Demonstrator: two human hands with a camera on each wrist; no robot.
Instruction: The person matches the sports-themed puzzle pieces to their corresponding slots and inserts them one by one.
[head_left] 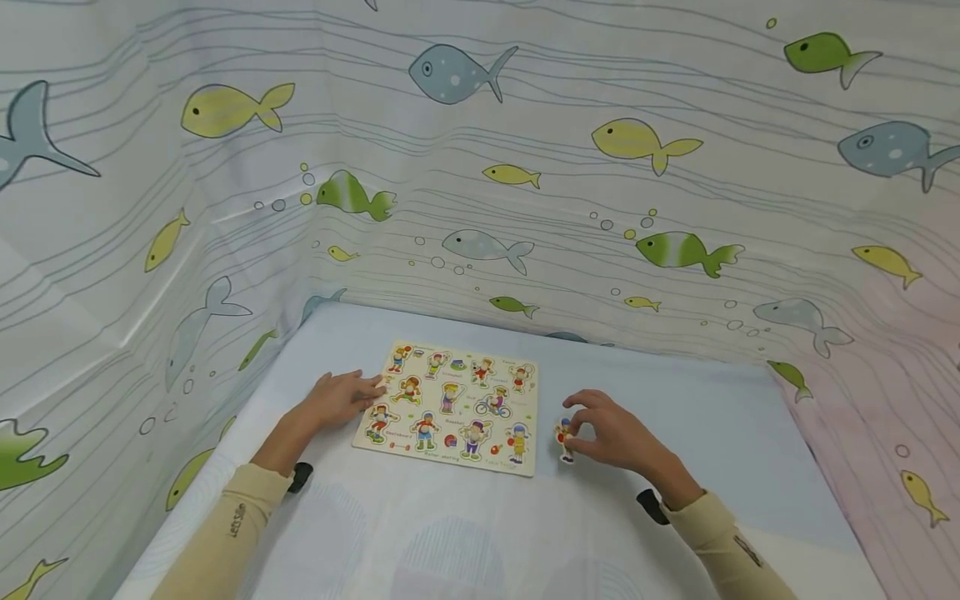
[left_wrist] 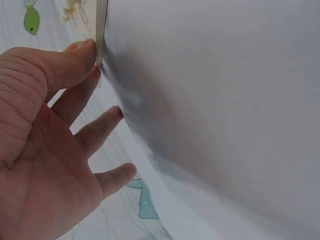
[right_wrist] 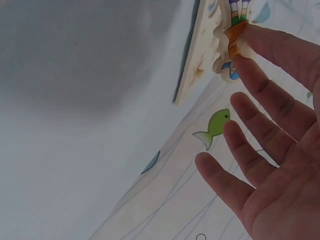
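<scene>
A wooden peg puzzle board (head_left: pixel 412 417) with printed sports figures lies on the table. My left hand (head_left: pixel 347 398) is at its left edge. In the left wrist view the thumb (left_wrist: pixel 80 57) and index finger pinch that edge, and the other fingers spread out beyond it. To the right of the board, my right hand (head_left: pixel 611 429) pinches a small figure-shaped puzzle piece (head_left: pixel 565 442) between thumb and index finger. The right wrist view shows the piece (right_wrist: pixel 234 37) with its orange, purple and blue print, while the remaining fingers are extended.
A pale, lightly patterned cloth (head_left: pixel 450 533) covers the table. Fish-printed curtains (head_left: pixel 465 167) rise behind it and along both sides. Black straps (head_left: pixel 652 506) show at the wrists below the sleeves.
</scene>
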